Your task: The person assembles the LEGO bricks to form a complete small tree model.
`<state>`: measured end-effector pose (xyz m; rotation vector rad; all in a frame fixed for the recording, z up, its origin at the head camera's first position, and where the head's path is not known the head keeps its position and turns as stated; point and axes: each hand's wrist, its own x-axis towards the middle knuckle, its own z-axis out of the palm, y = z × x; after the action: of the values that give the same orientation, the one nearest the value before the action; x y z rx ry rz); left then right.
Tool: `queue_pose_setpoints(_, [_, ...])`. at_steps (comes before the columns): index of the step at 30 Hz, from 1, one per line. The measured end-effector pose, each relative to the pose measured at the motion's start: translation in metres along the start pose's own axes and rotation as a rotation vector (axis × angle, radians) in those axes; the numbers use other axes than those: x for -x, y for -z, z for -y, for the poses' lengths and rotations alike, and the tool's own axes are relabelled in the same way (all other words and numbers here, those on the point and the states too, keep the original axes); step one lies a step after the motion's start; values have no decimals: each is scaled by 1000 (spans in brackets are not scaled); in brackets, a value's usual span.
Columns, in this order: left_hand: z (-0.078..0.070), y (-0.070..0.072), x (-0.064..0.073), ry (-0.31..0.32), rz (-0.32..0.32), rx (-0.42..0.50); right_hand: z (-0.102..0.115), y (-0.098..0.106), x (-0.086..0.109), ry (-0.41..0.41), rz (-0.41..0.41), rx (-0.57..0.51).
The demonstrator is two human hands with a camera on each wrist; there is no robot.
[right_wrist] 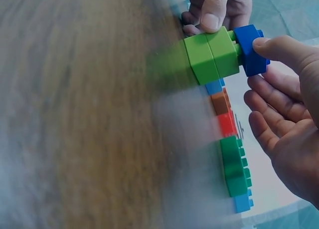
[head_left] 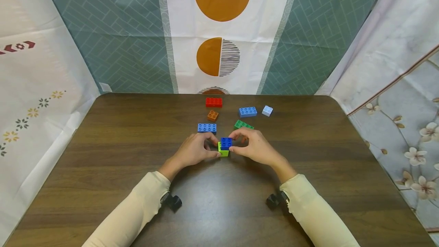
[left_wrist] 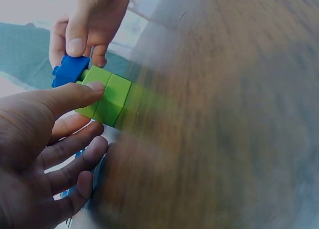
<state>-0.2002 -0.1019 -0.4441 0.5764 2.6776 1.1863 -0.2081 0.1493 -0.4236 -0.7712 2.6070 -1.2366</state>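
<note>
Two lime green bricks (right_wrist: 212, 57) are stacked on the table, with their studs facing up. My left hand (head_left: 193, 149) pinches this stack between thumb and fingers, the thumb pressing on the upper brick in the left wrist view. My right hand (head_left: 257, 146) pinches a small dark blue brick (head_left: 226, 143) by its sides. That dark blue brick sits tilted over the studs of the upper green one, and some studs still show between them in the right wrist view.
Behind the hands lie a blue brick (head_left: 207, 128), a green brick (head_left: 244, 124), a small orange brick (head_left: 212, 116) and a red brick (head_left: 214, 102). Farther right are another blue brick (head_left: 248, 112) and a small pale blue brick (head_left: 267, 111). A patterned cloth (head_left: 137, 48) hangs behind the wooden table (head_left: 120, 132).
</note>
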Motion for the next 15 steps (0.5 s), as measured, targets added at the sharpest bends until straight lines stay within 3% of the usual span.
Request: queue_pose_setpoints(15, [0,1,-1,-5,5,1,3,-4,-3,7,15,19])
